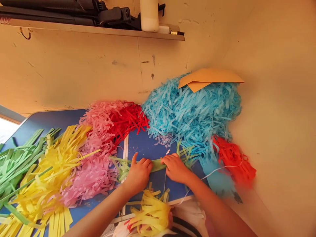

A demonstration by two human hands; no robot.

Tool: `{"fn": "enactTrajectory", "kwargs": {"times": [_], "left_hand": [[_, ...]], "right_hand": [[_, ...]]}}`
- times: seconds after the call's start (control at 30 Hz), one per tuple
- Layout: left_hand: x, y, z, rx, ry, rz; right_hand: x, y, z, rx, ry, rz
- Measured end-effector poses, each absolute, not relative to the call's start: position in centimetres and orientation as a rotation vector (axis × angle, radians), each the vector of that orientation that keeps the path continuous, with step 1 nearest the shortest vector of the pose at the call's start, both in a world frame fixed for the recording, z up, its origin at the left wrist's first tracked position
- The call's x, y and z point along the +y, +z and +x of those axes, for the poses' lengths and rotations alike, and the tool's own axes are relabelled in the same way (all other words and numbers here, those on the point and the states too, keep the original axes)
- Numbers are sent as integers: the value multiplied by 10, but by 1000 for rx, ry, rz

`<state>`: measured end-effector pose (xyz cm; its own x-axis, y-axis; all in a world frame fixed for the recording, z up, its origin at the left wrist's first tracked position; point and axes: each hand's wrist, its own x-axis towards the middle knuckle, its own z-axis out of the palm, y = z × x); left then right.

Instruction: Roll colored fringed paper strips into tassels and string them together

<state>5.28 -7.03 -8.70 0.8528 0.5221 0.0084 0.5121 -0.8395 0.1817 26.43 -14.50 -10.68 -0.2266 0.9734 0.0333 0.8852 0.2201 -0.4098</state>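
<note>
A light green strip of tissue paper (157, 165) with fringed ends stretches over the blue table top between my hands. My left hand (138, 172) is closed on its left part, thumb sticking up, with the cut fringe fanning out beyond the wrist. My right hand (175, 168) grips the strip farther right, fingers curled over its upper edge; more green fringe spreads behind that hand. Just below both hands, a yellow fringed paper tassel (154, 210) rests at my lap by the table's front edge. The undersides of my fingers are hidden.
Heaps of green (22, 161), yellow (56, 164), pink (98, 148), red (128, 121) and blue paper fringe (195, 112) line the table (143, 144). An orange paper sheet (212, 77) tops the blue heap. White string (217, 169) trails right. A wall shelf (98, 30) hangs above.
</note>
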Motion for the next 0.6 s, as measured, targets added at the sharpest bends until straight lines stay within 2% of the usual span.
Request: {"fn": "enactTrajectory", "kwargs": {"times": [0.17,0.6], "left_hand": [[-64,-94,47,933,262,2675],[-61,-96,38,944,319,2643]], "right_hand": [[-143,-99,269,-2173,474,-1721],[-138,-101,283,-2085,495,-1795]]}}
